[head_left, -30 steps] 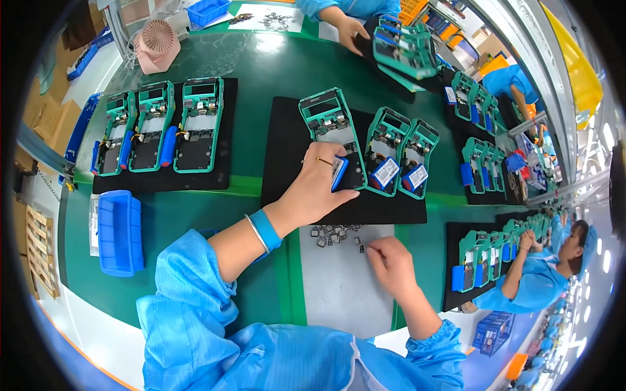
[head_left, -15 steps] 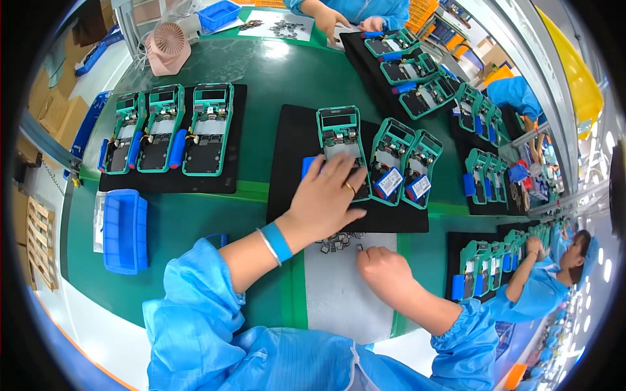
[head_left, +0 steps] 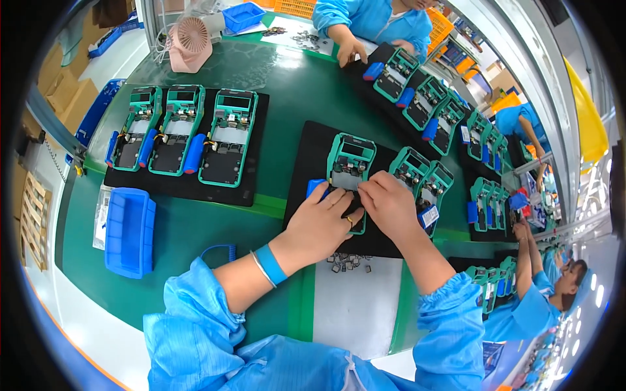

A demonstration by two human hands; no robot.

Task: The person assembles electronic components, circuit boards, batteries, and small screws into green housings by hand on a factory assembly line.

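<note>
On the black mat (head_left: 306, 156) before me lies a teal-framed handheld device housing (head_left: 353, 151) with circuitry exposed. My left hand (head_left: 318, 225), wearing a ring and a blue wrist strap, lies across its lower half, fingers bent and gripping it. A blue battery (head_left: 315, 188) shows beside its left edge, partly behind my fingers. My right hand (head_left: 390, 205) is closed in a pinch at the housing's middle right; whatever is between its fingertips is hidden. Two similar housings, one of them a teal housing (head_left: 433, 189) with a labelled blue battery, sit to the right.
Small metallic parts (head_left: 345, 262) lie on a grey sheet (head_left: 355, 306) nearest me. At left are a blue bin (head_left: 129, 233) and a second mat with three teal housings (head_left: 225, 137). A pink fan (head_left: 190, 44) stands behind. Co-workers sit across and to the right, beside more housings.
My right hand has moved from the small parts up to the housing. My left fingers have drawn down and bent on it. The whole view has shifted somewhat.
</note>
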